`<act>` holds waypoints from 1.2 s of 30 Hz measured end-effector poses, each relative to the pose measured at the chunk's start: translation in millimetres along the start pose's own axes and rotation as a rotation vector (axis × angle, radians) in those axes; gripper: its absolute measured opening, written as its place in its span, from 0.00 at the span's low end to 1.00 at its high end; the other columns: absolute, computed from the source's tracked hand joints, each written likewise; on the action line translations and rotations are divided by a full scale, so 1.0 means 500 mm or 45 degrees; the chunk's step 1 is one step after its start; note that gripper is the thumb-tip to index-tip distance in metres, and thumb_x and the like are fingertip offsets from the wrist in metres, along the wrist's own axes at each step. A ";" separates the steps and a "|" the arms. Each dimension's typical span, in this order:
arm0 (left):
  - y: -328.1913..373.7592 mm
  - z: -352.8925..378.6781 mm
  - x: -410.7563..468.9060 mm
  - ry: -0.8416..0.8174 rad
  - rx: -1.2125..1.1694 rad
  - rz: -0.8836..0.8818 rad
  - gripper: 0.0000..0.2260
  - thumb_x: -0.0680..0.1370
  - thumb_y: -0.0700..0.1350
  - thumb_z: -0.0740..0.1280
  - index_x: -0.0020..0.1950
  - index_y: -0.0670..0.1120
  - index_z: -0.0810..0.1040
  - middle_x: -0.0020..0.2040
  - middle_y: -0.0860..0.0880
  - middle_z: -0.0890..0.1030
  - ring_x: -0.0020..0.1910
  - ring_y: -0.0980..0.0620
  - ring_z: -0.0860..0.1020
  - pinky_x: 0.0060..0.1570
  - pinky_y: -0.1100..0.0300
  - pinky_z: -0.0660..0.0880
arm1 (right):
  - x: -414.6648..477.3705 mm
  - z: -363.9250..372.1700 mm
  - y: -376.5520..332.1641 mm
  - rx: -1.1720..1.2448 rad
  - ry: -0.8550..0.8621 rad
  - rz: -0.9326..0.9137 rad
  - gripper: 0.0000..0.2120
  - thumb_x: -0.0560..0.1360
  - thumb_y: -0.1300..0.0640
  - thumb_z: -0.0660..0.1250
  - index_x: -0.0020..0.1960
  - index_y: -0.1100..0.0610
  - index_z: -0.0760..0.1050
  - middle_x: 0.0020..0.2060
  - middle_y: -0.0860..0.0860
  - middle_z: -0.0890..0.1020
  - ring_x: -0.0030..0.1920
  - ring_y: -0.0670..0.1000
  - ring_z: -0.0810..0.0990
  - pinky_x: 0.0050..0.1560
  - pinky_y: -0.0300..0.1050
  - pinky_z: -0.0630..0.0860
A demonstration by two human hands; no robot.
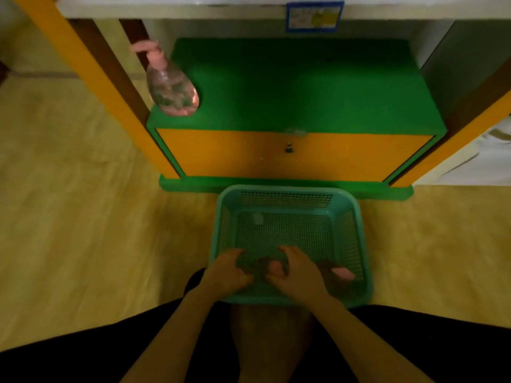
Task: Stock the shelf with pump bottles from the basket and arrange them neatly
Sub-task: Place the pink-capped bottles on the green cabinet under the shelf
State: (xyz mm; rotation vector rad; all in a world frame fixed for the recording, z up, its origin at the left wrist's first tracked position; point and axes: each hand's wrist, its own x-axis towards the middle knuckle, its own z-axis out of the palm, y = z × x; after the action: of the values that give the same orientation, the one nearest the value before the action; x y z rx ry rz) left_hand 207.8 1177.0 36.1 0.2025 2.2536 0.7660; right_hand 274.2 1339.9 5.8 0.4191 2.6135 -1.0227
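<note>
One pink pump bottle stands at the front left corner of the green shelf. A teal mesh basket sits on the floor in front of the shelf. Both my hands are inside it, at its near side. A dark bottle with a pink top lies between them, with my left hand curled at its left side and my right hand closed over it from the right. A second bottle with a pink pump lies at the basket's near right, partly hidden by my right hand.
Below the green shelf is an orange cabinet door with a small lock. Orange uprights frame the unit on both sides. A white upper shelf with a blue label overhangs. Yellowish floor surrounds the basket; my knees are at the bottom.
</note>
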 end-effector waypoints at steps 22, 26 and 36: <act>-0.106 0.079 0.028 0.275 0.107 0.388 0.10 0.78 0.42 0.61 0.55 0.43 0.79 0.52 0.48 0.80 0.52 0.54 0.75 0.50 0.67 0.69 | 0.041 0.069 -0.008 -0.334 -0.043 0.108 0.16 0.76 0.63 0.61 0.62 0.57 0.68 0.66 0.55 0.69 0.59 0.52 0.75 0.59 0.43 0.73; -0.073 0.036 0.019 0.326 0.067 0.429 0.09 0.77 0.43 0.62 0.55 0.43 0.78 0.51 0.48 0.80 0.49 0.56 0.73 0.44 0.73 0.65 | 0.033 0.038 -0.021 -0.317 -0.002 0.052 0.14 0.76 0.62 0.60 0.61 0.57 0.69 0.63 0.53 0.72 0.60 0.49 0.73 0.60 0.40 0.70; 0.072 -0.205 -0.091 0.403 0.039 0.561 0.05 0.75 0.41 0.64 0.47 0.43 0.79 0.44 0.50 0.81 0.41 0.64 0.75 0.40 0.73 0.70 | 0.002 -0.199 -0.155 0.099 0.274 -0.308 0.09 0.76 0.52 0.61 0.53 0.55 0.74 0.48 0.49 0.76 0.49 0.48 0.76 0.48 0.41 0.74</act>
State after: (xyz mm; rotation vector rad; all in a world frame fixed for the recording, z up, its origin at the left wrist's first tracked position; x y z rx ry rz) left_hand 166.8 1141.9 140.8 0.6485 2.5560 1.0515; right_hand 227.1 1354.4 121.8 0.2458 2.8772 -1.2196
